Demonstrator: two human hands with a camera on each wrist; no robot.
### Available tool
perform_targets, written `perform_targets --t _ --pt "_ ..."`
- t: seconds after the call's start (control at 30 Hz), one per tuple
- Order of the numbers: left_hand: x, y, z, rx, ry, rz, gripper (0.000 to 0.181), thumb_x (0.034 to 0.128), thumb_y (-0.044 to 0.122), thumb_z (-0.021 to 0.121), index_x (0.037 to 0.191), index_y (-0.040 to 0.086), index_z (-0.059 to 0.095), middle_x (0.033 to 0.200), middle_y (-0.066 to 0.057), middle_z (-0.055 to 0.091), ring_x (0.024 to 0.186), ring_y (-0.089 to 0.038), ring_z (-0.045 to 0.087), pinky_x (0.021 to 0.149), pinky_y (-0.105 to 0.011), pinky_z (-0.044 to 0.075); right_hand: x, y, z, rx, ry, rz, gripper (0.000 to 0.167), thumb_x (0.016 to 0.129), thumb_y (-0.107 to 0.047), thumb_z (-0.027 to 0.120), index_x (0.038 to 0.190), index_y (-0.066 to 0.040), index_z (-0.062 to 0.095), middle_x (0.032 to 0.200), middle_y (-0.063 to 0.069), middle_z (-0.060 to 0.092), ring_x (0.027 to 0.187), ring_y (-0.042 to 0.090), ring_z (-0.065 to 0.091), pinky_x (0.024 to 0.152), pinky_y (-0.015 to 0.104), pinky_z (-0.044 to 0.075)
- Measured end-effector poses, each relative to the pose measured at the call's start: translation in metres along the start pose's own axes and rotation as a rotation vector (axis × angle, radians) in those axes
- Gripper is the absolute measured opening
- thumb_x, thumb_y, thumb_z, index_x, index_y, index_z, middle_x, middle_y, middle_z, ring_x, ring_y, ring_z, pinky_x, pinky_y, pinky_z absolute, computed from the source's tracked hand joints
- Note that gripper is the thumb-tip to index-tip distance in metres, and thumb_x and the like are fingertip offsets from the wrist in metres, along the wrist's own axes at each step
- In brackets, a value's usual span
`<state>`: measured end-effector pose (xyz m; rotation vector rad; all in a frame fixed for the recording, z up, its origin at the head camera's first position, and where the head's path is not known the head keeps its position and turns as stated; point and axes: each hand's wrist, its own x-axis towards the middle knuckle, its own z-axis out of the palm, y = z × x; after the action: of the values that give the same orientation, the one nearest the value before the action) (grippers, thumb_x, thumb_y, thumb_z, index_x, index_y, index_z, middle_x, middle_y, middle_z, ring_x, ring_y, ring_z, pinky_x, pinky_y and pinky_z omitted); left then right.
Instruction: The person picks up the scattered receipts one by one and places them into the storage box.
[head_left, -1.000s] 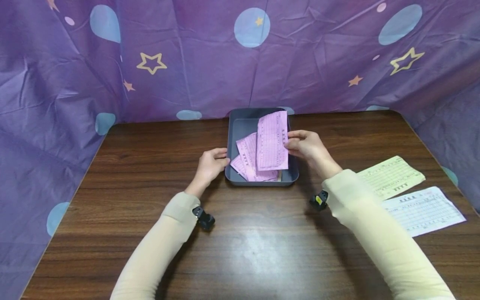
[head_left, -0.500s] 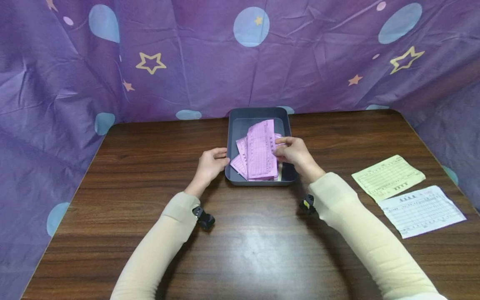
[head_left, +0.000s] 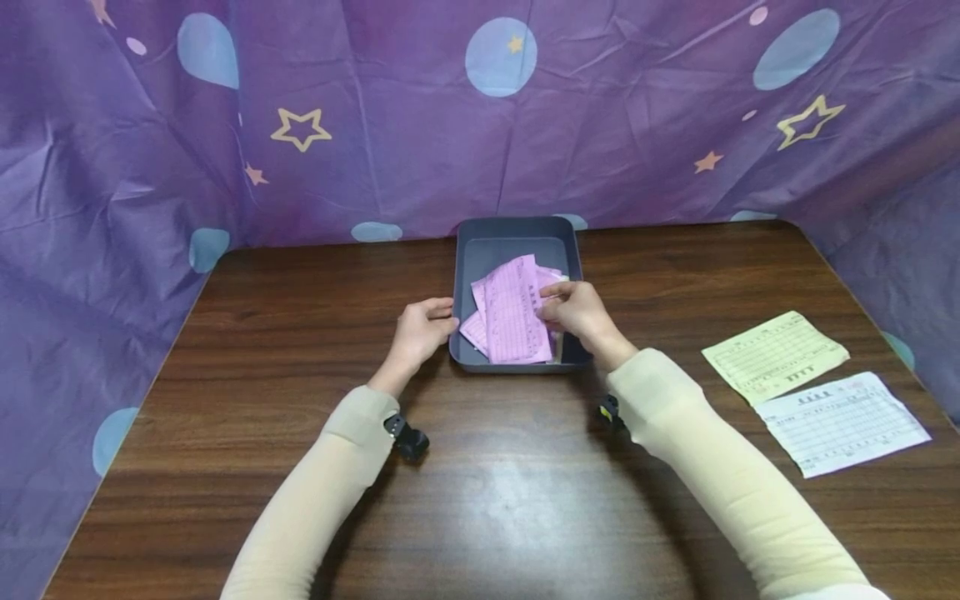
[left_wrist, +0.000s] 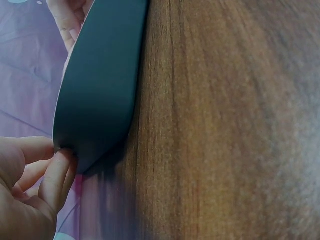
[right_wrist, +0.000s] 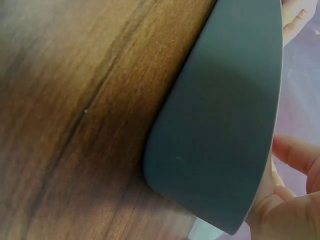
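A dark grey tray [head_left: 517,229] lies on the table with several pink printed paper slips inside, overlapping at angles. My left hand [head_left: 422,333] holds the tray's left side, its fingertips on the rim and outer wall, as the left wrist view shows at the tray's corner [left_wrist: 95,115]. Over the tray's right side, my right hand [head_left: 581,317] pinches the right edge of the topmost pink slip [head_left: 513,312], which lies over the others. From the right wrist view the tray wall [right_wrist: 220,120] hides the slips, and the fingers [right_wrist: 295,152] show beyond its rim.
To the right, a pale green printed slip [head_left: 776,357] and a white printed slip [head_left: 843,423] lie on the brown wooden table [head_left: 300,333]. A purple curtain [head_left: 420,117] with stars hangs right behind the tray.
My right hand has moved left and lower with the pink slip, bringing it down over the other slips in the tray. The left hand has stayed at the tray's side.
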<state>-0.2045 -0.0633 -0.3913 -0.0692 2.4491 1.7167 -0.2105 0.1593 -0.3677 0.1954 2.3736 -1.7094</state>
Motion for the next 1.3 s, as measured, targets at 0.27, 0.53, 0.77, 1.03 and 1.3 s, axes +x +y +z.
perform_targets --t 0.27,0.53,0.77,1.03,1.3 --pt "-0.002 -0.001 -0.003 0.01 0.014 0.001 0.039 0.0887 0.001 0.058 0.127 -0.005 0.057 0.122 -0.026 0.063 0.099 -0.027 0.067 0.086 -0.035 0.059 0.0 -0.002 0.001 -0.062 -0.005 -0.003 0.04 0.083 0.008 0.056 0.122 0.019 0.053 0.077 0.001 0.059 0.059 -0.003 0.053 0.063 0.014 0.057" --pt "-0.002 -0.001 -0.004 0.003 0.007 -0.005 0.039 0.0892 0.0 0.058 0.128 -0.006 0.056 0.123 -0.026 0.062 0.105 -0.033 0.066 0.088 -0.037 0.058 -0.002 -0.004 -0.006 -0.043 -0.039 -0.024 0.04 0.085 0.007 0.051 0.123 0.019 0.051 0.08 0.006 0.06 0.059 0.0 0.057 0.064 0.016 0.059" --pt "-0.002 -0.002 -0.004 0.002 0.008 -0.012 0.039 0.0893 0.0 0.058 0.128 -0.005 0.056 0.123 -0.026 0.062 0.103 -0.03 0.066 0.088 -0.037 0.058 -0.005 -0.008 -0.023 -0.012 -0.053 -0.036 0.042 0.087 0.005 0.053 0.127 0.017 0.048 0.075 -0.004 0.058 0.064 -0.001 0.058 0.066 0.015 0.058" --pt "-0.001 -0.002 -0.004 -0.002 0.012 -0.017 0.039 0.0891 0.001 0.059 0.128 -0.004 0.056 0.123 -0.025 0.063 0.105 -0.032 0.065 0.088 -0.037 0.059 -0.004 -0.009 -0.065 0.022 -0.027 -0.026 0.044 0.091 0.0 0.052 0.131 0.016 0.042 0.066 -0.02 0.058 0.065 -0.006 0.059 0.068 0.012 0.057" --pt "-0.002 -0.002 -0.002 -0.004 0.008 -0.014 0.039 0.0893 0.0 0.058 0.128 -0.005 0.056 0.123 -0.026 0.062 0.107 -0.034 0.065 0.088 -0.037 0.058 -0.005 0.003 -0.124 0.026 0.049 -0.055 0.017 0.093 -0.004 0.053 0.109 -0.006 0.057 0.067 -0.024 0.061 0.065 -0.01 0.061 0.067 0.011 0.057"
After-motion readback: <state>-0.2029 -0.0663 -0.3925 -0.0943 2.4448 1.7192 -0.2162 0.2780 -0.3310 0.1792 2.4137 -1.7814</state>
